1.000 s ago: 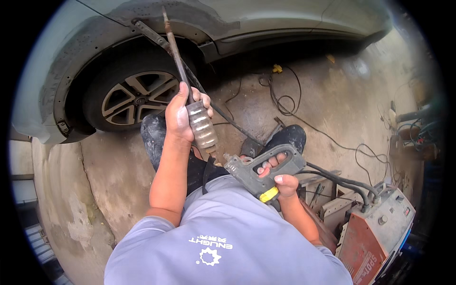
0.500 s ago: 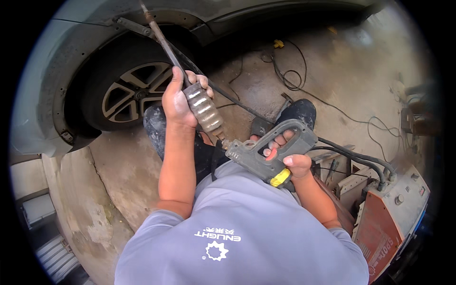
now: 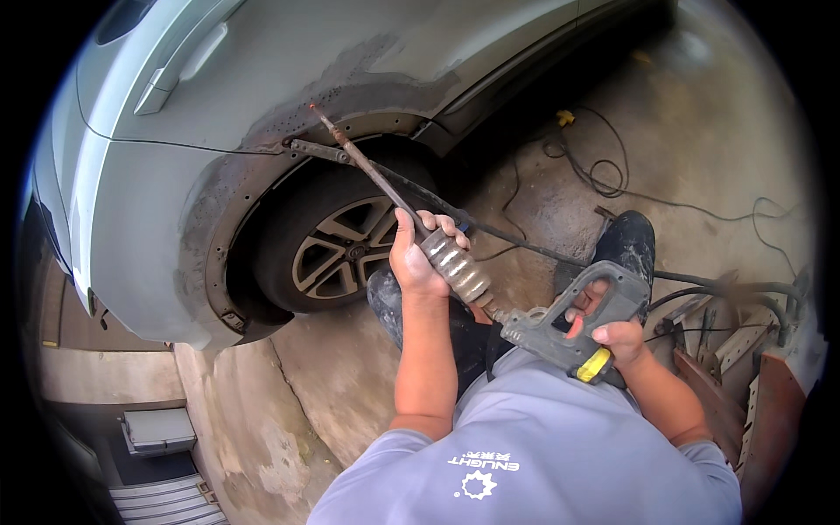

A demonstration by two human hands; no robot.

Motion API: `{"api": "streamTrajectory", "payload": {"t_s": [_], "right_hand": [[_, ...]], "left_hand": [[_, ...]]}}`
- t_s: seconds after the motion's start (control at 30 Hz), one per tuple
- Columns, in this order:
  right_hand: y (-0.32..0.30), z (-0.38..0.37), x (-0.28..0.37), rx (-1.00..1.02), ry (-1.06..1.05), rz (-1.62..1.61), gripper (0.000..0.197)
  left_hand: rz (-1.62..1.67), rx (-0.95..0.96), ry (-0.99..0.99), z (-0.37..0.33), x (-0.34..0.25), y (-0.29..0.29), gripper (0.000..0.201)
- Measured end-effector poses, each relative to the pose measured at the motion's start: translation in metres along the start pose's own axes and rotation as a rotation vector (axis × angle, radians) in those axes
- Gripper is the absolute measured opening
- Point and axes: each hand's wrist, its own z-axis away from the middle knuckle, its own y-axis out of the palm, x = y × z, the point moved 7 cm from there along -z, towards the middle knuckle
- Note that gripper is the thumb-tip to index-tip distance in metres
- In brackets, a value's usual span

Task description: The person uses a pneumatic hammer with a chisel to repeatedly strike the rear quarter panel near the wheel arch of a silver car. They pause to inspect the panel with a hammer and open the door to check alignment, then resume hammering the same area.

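Your left hand (image 3: 424, 254) is wrapped around the long metal rod (image 3: 376, 179), its fingers curled about the shaft at the upper end of the ribbed metal sleeve (image 3: 457, 267). Your right hand (image 3: 612, 328) grips the grey gun-shaped tool (image 3: 556, 346) by its looped handle, fingers passed through the opening near the red trigger (image 3: 574, 327) and thumb laid over the near side; whether the trigger is pressed you cannot tell from here. The gun-shaped tool sits in front of your grey shirt (image 3: 525, 437), its nose joined to the rod's lower end and a yellow piece (image 3: 595, 364) at its base. From there the rod slants up to the left, and its tip shows an orange-red spot against the dark sanded patch (image 3: 350, 92) on the pale car body (image 3: 289, 66), above the wheel (image 3: 352, 252). A perforated bar (image 3: 319, 151) runs from the wheel arch, passing behind the rod. To your right, thick black cables (image 3: 761, 293) lie above a reddish metal box (image 3: 774, 402), and a thin cord (image 3: 608, 179) loops on the concrete floor (image 3: 717, 166).
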Motion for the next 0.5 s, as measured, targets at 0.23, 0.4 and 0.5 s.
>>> {"api": "streamTrajectory", "payload": {"t_s": [0.23,0.4,0.5], "right_hand": [[0.009,0.003,0.001,0.044,-0.003,-0.077,0.059],[-0.017,0.004,-0.01,0.094,-0.043,-0.192,0.049],[-0.017,0.004,-0.011,0.004,-0.001,-0.17,0.046]], "left_hand": [[-0.044,-0.032,0.014,-0.031,-0.038,0.014,0.056],[-0.025,-0.078,0.031,0.011,-0.003,0.005,0.048],[-0.048,-0.024,0.008,0.019,-0.008,0.006,0.049]]}}
